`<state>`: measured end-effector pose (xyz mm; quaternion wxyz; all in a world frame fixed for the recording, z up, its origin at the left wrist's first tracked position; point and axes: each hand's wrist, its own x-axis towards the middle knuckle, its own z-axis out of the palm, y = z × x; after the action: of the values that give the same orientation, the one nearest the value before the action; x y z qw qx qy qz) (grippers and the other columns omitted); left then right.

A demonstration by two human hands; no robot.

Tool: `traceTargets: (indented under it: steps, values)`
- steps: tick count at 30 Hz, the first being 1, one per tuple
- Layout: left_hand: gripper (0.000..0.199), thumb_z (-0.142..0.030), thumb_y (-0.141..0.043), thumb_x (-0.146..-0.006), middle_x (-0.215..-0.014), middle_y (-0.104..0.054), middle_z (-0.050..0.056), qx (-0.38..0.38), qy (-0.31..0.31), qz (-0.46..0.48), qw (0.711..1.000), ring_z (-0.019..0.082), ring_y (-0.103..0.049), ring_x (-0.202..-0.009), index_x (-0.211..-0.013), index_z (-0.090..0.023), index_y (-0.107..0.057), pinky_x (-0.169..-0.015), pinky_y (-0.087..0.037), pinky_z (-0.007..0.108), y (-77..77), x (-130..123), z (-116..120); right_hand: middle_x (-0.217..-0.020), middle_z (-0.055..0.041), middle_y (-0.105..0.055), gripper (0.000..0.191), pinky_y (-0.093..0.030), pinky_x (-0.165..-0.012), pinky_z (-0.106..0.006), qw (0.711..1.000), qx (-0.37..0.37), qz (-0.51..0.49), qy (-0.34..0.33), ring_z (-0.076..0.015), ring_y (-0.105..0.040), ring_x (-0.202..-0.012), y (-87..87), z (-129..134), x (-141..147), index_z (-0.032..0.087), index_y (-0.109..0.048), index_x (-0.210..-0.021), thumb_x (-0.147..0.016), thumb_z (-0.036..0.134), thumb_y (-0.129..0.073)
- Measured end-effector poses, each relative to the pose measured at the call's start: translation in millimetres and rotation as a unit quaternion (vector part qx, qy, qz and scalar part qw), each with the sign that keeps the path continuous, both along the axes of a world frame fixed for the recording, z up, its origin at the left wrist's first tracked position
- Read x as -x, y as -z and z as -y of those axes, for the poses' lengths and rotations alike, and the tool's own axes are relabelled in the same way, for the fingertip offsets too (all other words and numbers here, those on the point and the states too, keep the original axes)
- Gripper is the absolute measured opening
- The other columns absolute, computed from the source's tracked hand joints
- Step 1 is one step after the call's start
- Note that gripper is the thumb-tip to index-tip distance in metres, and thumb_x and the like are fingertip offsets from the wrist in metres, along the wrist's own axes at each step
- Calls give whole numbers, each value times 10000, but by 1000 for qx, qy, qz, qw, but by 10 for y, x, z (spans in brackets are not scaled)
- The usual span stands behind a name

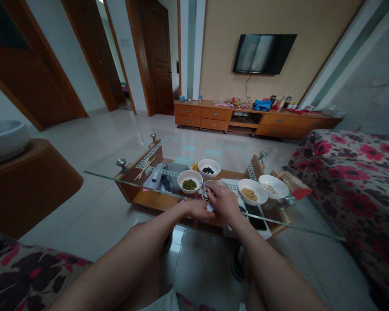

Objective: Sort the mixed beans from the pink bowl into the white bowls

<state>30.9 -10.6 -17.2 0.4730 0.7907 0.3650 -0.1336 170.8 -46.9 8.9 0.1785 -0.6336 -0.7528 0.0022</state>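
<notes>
My right hand [224, 199] reaches over a white bowl [208, 185] of mixed dark and yellow pieces, its fingers pinched; whatever they hold is too small to make out. Low at the same bowl's near side, my left hand [199, 210] has curled fingers by a small whitish item [210, 207]; its grip is unclear. Around them on the glass table stand a bowl of green beans [189, 185], a bowl of black beans [208, 170], a bowl of yellow pieces [249, 194] and a bowl of pale pieces [270, 188].
Chopsticks [145, 168] and a clear plastic roll [157, 173] lie on the table's left part. The glass edge [123, 182] runs in front of me. A flowered sofa [350, 181] stands right, a wooden stand [29, 181] left.
</notes>
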Motion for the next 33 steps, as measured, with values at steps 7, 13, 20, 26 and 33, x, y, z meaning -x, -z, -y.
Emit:
traceTargets:
  steps: [7, 13, 20, 26, 33]
  values:
    - [251, -367, -454, -868, -654, -584, 5, -4, 6, 25, 1000, 124, -554, -423, -820, -147, -566, -443, -496, 257, 37, 11, -11, -1122, -20, -713, 343, -438, -768, -269, 1000, 15, 8, 4, -197, -637, -989, 13, -4, -36, 297, -677, -1159, -953, 383, -416]
    - [209, -350, -466, -850, -634, -579, -3, 7, 2, 29, 1000, 140, -567, -433, -838, -165, -563, -434, -509, 268, 105, 13, -40, -1122, -26, -712, 358, -449, -791, -284, 999, 14, -7, 49, -207, -650, -973, 4, -20, -173, 301, -670, -1165, -949, 394, -401]
    - [225, -365, -466, -847, -635, -591, 4, -2, -1, 22, 1000, 152, -585, -442, -856, -163, -566, -429, -512, 267, 110, 8, -44, -995, -60, -735, 342, -438, -724, -288, 992, 71, 44, 97, -208, -664, -870, -3, -33, -271, 297, -699, -1108, -933, 396, -423]
    - [241, -372, -462, -844, -638, -596, 3, -7, 3, 10, 1000, 148, -587, -459, -817, -163, -580, -497, -541, 294, 114, 6, -47, -959, -80, -730, 344, -432, -731, -281, 987, 102, 66, 103, -203, -657, -862, 10, -36, -274, 263, -715, -1064, -921, 408, -438]
    - [255, -376, -467, -847, -650, -597, 5, -27, 1, 5, 1000, 155, -607, -500, -871, -154, -588, -552, -563, 308, 39, 7, -9, -946, -91, -730, 344, -429, -746, -282, 986, 104, 59, 114, -213, -656, -879, -9, -34, -304, 252, -732, -1023, -918, 374, -428]
